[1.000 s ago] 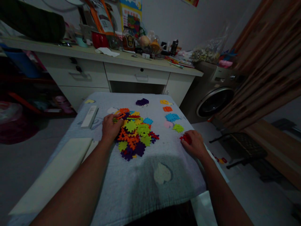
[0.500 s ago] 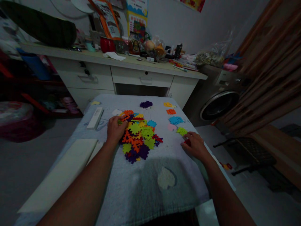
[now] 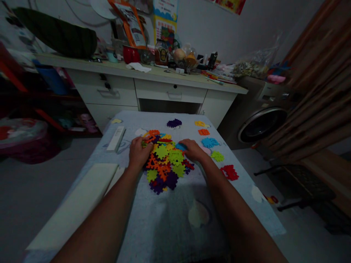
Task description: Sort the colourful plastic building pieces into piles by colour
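Observation:
A heap of flat plastic interlocking pieces [image 3: 161,151] with notched edges lies on the cloth-covered table, in orange, green, yellow, purple, red and blue. My left hand [image 3: 139,151] rests against the heap's left side, its fingers curled round a small green piece [image 3: 144,144]. At the heap's right edge, my right hand [image 3: 192,149] has its fingers closed on a blue piece [image 3: 180,147], which they partly cover. To the right, apart from the heap, lie sorted groups: yellow pieces [image 3: 199,123], orange pieces [image 3: 203,132], blue pieces [image 3: 209,142], green pieces [image 3: 217,156] and red pieces [image 3: 229,172].
Purple pieces [image 3: 174,123] lie behind the heap. A white narrow box [image 3: 116,139] and a long pale board [image 3: 79,201] occupy the table's left side. Beyond stands a cluttered desk [image 3: 156,78], with a washing machine [image 3: 260,113] to its right.
My right hand has left the red pieces at the right and moved left to the heap's blue piece. The red pieces now show uncovered. My left hand stays at the heap; the view shifts slightly.

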A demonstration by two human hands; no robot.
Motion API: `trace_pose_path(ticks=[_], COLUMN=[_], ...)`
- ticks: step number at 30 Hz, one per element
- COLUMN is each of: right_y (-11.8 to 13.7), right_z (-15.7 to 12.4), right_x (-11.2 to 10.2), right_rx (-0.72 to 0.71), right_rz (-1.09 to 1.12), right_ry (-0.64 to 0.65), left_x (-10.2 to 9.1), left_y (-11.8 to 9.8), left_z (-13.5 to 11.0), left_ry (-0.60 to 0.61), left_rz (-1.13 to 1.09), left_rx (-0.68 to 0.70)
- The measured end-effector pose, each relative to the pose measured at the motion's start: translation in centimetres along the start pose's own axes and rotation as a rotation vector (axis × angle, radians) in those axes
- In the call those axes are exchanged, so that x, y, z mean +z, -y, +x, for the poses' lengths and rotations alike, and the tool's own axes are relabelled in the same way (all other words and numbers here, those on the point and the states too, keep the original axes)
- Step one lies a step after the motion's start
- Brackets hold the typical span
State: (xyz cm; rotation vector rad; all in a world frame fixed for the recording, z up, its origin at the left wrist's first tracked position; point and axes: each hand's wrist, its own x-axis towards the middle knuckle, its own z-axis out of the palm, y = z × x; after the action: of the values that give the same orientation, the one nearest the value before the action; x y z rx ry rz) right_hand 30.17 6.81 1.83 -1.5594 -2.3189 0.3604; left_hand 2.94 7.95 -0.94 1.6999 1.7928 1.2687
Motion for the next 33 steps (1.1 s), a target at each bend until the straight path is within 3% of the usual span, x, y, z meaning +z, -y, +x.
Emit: trace_pose_path(ticks=[6, 11, 21, 26, 33], right_y=[-1.9, -2.7, -6.9, -8.9, -10.3], right_z=[-0.5, -0.6, -3.4, -4.5, -4.3], right_x=[0.8, 0.0, -5.4, -5.9, -5.4], right_rx=[-0.014, 0.024, 0.563, 0.723, 0.836], right_rz=[0.027, 0.061, 0.108, 0.048, -0.002], right_ry=[-0.053, -0.276, -0.841, -0.892, -0.783], left_x=[0.1, 0.1, 0.1, 0.0, -0.1], left_y=[0.4, 0.4, 0.5, 0.6, 0.3], left_z=[0.0, 0.0, -0.1, 0.0, 0.0], left_ry=[0.002, 0.004, 0.000, 0.008, 0.009], left_rz=[0.004, -0.008, -0.020, -0.005, -0.006], left_rx=[0.019, 0.013, 0.006, 0.012, 0.013])
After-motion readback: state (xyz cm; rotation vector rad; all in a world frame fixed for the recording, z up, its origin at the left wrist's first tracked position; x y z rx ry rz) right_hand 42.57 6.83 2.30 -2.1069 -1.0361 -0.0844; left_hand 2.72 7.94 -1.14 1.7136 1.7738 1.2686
